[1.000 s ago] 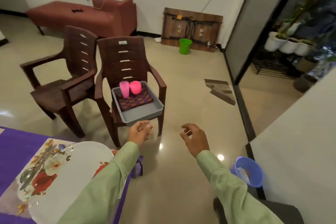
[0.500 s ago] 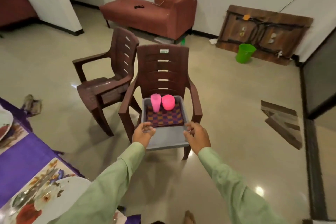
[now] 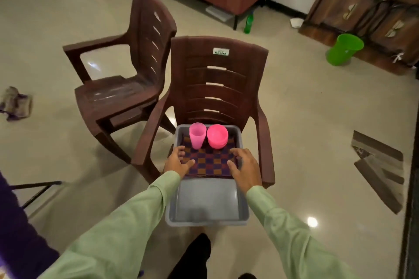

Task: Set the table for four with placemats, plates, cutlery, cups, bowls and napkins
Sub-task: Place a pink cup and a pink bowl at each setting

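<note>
We were seemingly fetching napkins; the checkered cloth stack (image 3: pixel 210 162) lay in the grey tray (image 3: pixel 206 207) on the chair (image 3: pixel 217 79), pink cups (image 3: pixel 197 135) at its far end; our left hand (image 3: pixel 179 162) and right hand (image 3: pixel 246 169) rested on its edges, fingers spread, gripping nothing; next, we judged, pinch without toppling cups.

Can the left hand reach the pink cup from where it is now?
Probably yes. The left hand is on the checked cloth in the tray, just short of the cup, with nothing between them; the bowls stand beside it.
</note>
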Demonstrator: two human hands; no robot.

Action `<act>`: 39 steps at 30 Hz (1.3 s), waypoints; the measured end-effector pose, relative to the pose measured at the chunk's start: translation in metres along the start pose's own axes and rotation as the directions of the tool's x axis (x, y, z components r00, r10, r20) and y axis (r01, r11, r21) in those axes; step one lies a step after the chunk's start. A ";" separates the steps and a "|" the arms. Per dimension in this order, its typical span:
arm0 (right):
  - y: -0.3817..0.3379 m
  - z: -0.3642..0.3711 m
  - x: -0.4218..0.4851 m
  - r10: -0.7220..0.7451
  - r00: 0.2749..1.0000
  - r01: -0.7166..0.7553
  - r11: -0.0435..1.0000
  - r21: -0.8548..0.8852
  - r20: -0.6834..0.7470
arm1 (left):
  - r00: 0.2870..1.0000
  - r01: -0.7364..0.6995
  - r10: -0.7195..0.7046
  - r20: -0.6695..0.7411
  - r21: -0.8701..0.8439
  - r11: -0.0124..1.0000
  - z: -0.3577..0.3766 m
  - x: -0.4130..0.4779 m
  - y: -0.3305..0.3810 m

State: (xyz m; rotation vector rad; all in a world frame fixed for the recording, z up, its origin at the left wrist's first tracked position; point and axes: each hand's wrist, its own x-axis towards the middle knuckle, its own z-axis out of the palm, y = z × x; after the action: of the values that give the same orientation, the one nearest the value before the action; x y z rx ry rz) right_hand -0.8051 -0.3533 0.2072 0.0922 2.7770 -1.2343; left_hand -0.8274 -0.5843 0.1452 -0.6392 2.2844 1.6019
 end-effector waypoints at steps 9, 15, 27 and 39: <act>0.050 0.074 0.130 0.056 0.998 -0.055 0.995 0.081 -0.019 | 1.000 0.027 -0.028 0.002 0.051 0.998 0.064 0.161 -0.047; 0.081 0.098 0.166 0.038 0.999 -0.032 0.989 0.145 -0.039 | 0.995 -0.067 0.061 -0.083 -0.071 0.995 0.101 0.228 -0.083; 0.045 0.071 0.155 -0.111 0.992 0.101 0.981 0.165 0.054 | 0.960 -0.161 0.134 -0.246 -0.090 0.983 0.075 0.161 -0.016; -0.160 -0.044 0.097 -0.685 0.665 0.671 0.723 0.166 0.296 | 0.898 -0.312 0.301 -0.322 0.018 0.950 -0.041 -0.063 0.126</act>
State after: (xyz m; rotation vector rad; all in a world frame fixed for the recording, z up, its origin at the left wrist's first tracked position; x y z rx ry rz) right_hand -0.9195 -0.4266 0.3432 -1.1559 2.5142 -1.2581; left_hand -0.8356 -0.5747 0.2908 -0.6092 2.7154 1.7912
